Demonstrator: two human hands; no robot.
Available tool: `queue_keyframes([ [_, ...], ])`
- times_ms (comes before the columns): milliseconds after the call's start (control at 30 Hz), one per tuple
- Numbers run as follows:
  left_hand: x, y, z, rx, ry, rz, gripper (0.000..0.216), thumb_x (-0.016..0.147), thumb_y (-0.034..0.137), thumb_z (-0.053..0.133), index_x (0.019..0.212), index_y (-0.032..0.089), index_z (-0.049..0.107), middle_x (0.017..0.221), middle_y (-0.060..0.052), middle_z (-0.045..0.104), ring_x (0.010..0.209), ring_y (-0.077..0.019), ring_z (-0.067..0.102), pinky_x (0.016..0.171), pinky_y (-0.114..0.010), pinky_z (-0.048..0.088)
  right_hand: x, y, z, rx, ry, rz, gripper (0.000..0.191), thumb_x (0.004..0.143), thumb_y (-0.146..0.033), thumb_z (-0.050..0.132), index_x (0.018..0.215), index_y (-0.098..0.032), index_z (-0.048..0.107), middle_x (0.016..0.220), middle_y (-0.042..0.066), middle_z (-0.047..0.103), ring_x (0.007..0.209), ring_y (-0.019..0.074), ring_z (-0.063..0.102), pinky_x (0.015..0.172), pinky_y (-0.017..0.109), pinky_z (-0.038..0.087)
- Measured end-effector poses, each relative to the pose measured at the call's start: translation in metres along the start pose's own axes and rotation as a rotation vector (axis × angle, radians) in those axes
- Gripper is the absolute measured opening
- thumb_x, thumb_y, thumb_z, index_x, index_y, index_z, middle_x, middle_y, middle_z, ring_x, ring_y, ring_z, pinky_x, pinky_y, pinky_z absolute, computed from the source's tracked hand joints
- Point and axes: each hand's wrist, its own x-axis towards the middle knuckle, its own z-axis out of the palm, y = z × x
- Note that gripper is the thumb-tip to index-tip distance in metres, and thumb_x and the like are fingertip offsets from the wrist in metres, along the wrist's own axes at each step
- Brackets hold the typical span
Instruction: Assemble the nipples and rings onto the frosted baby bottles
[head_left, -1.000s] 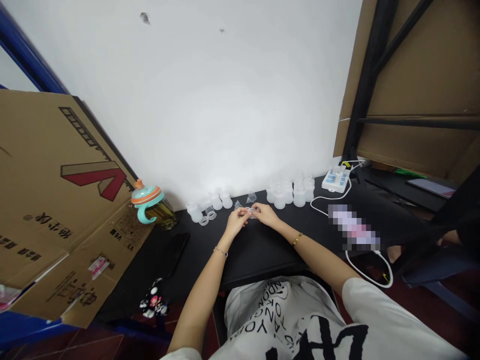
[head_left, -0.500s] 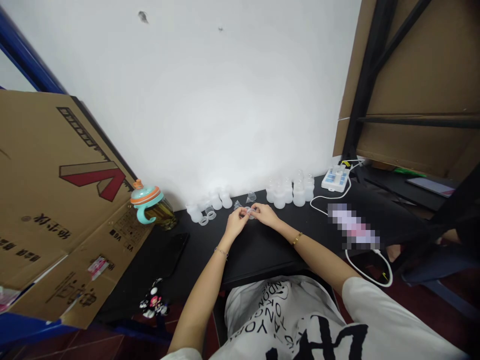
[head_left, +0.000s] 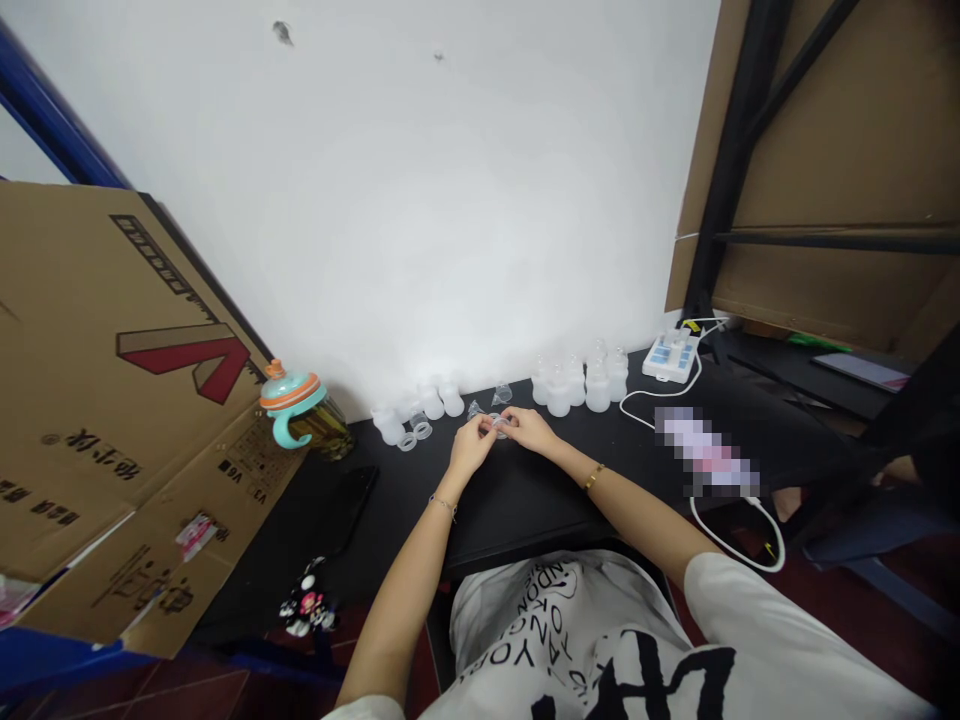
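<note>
Both hands [head_left: 471,446] [head_left: 529,431] pinch one clear ring-like piece [head_left: 501,431]; it sits between them.

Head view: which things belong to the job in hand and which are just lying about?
Likely the job: clear piece between left hand and right hand, bottles, loose rings, clear cone-shaped pieces.
Likely lying about: lidded jug, power strip, dangling charm.

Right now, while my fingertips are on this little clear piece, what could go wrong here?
The small clear piece sits between the fingertips of your left hand and right hand, so it might slip out. The clear cone-shaped parts just beyond them could get knocked aside. And the clear-topped bottles to your right stand close together, so one bump might topple several.
</note>
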Motion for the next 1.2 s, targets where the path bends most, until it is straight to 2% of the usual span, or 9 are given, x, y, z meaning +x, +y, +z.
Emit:
queue_keyframes([
  [967,-0.003,0.009,-0.004,0.094,0.021,0.008,0.015,0.089,0.032,0.065,0.099,0.023,0.073,0.095,-0.003,0.077,0.068,-0.0166,0.065,0.070,-0.027,0.046,-0.003,-0.003,-0.002,0.006,-0.013,-0.026,0.018,0.092,-0.035,0.068,0.100,-0.021,0.075,0.076,-0.002,0.069,0.069,0.0152,0.060,0.063,0.023,0.036],
  [1200,-0.002,0.010,-0.005,0.106,0.030,-0.016,0.013,0.089,0.029,0.065,0.098,0.023,0.072,0.094,-0.003,0.077,0.069,-0.0165,0.064,0.070,-0.027,0.045,-0.003,-0.005,-0.002,0.022,-0.021,-0.051,0.017,0.089,-0.027,0.069,0.104,-0.021,0.075,0.075,-0.002,0.069,0.070,0.0148,0.061,0.065,0.023,0.037],
])
